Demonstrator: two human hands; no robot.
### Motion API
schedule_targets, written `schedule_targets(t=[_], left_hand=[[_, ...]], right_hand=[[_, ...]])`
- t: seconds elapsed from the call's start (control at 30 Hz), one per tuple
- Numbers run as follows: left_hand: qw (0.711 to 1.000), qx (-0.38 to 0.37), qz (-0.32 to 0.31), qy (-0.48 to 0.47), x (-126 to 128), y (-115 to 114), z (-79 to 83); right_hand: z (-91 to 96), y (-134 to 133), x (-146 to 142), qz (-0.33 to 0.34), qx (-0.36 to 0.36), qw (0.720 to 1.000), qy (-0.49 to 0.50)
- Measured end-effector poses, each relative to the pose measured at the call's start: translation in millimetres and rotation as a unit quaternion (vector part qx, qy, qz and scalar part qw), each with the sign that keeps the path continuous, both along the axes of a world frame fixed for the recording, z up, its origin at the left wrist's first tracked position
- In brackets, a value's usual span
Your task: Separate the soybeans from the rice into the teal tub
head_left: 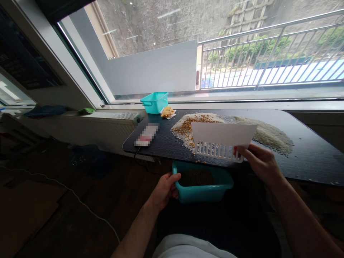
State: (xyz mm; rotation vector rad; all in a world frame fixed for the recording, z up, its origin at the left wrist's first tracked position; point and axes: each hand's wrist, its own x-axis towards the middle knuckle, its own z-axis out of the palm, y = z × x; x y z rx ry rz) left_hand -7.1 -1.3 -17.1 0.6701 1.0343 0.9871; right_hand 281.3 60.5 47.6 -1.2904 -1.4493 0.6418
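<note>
My left hand (165, 190) grips the left rim of a teal plastic bin (201, 193), held just below the table's front edge. Small brown grains or beans (197, 177) lie inside it. In my right hand (259, 161) is a white slotted plastic scraper (223, 136), upright over the table edge with its slots at the bottom. Behind it spreads a pile of white rice (212, 116) mixed with yellow corn kernels (188, 125). Farther right lies a heap of plain rice (274, 136). A few loose kernels (200, 161) sit near the front edge.
The black table (309, 143) stands against a window. At its back left are a second teal bin (155, 103) and yellowish pieces on paper (168, 112). A blurred-out device (147, 135) with a cable lies at the left end. A radiator (113, 125) is beyond.
</note>
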Motion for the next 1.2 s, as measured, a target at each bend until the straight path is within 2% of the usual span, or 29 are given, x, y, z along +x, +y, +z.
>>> schedule_targets(t=[0.47,0.6,0.7,1.2], left_hand=[[1.000,0.000,0.000,-0.006,-1,0,0.0],[1.000,0.004,-0.004,-0.006,-1,0,1.1],[1.000,0.004,-0.004,-0.006,-1,-1,1.0],[1.000,0.006,-0.002,0.000,0,-1,1.0]], right_hand=[[1.7,-3,1,0.026,-0.016,1.000,0.007],[1.2,-2,0,0.018,0.001,1.000,0.015],[-1.2,0,0,0.008,0.010,1.000,0.005],[-7.1,4,2,0.051,-0.021,0.997,-0.057]])
